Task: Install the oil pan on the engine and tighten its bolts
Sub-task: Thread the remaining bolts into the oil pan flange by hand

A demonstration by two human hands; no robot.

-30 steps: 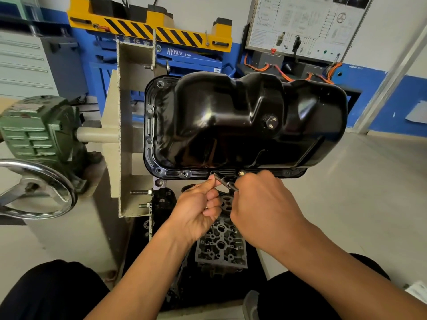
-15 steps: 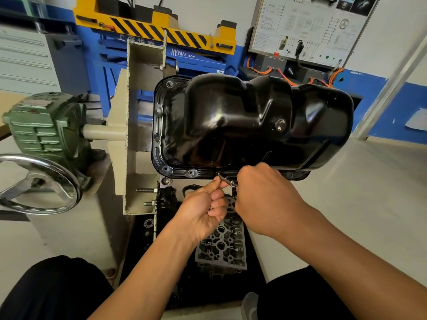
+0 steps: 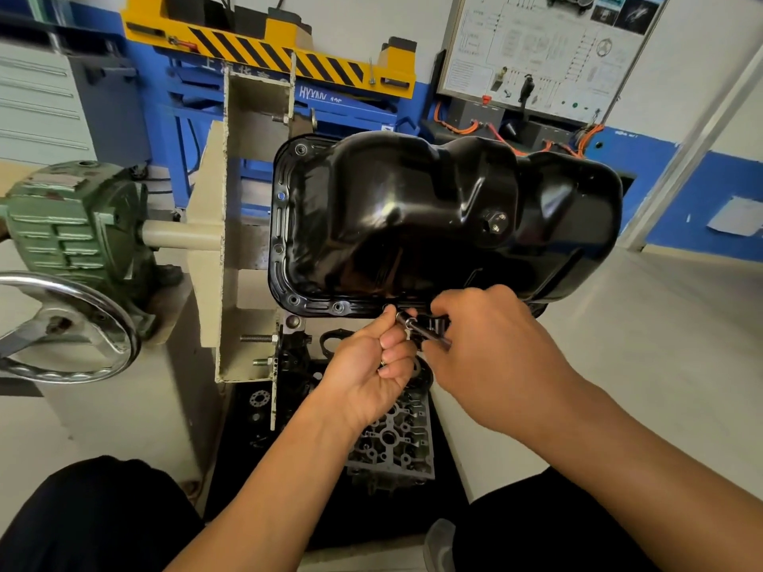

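Glossy black pressed-steel oil pan (image 3: 413,216) sits centre, just right of beige stand bracket (image 3: 231,241) | left hand (image 3: 367,373) pinches tip of slim dark metal driver (image 3: 421,330) at pan's near flange | right hand (image 3: 491,353) clenches driver's handle, hiding flange there | green gearbox (image 3: 78,229), chrome handwheel (image 3: 70,324) at left | grey cast cylinder head (image 3: 392,443) below hands

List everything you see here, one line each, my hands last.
glossy black steel oil pan: one, black, centre
small metal socket wrench: one, silver-black, at pan's lower flange
green cast gearbox: one, green, left
chrome handwheel: one, silver, lower left
beige steel stand frame: one, beige, left of pan
grey cast engine part: one, grey, below the hands
yellow-black striped beam: one, yellow-black, top
white wiring board: one, white, top right
left hand: one, pinches wrench tip
right hand: one, grips wrench handle
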